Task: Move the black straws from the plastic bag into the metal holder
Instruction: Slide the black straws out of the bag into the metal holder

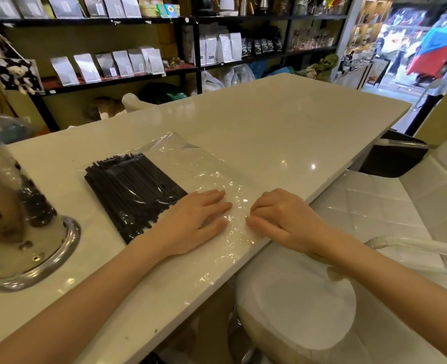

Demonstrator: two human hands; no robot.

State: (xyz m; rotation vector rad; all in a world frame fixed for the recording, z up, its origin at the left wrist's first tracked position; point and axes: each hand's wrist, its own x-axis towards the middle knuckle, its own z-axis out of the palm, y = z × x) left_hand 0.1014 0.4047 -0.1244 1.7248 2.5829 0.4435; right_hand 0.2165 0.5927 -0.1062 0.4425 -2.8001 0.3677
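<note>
Two hands: left (193,219) flat, right (282,219) pinching one plastic bag (211,169) of straws (135,190).

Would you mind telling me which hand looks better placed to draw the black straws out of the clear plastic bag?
Probably the left hand: it rests flat beside the near ends of the black straws. The right hand pinches the clear plastic bag at the white counter's edge, apart from the straws.
</note>
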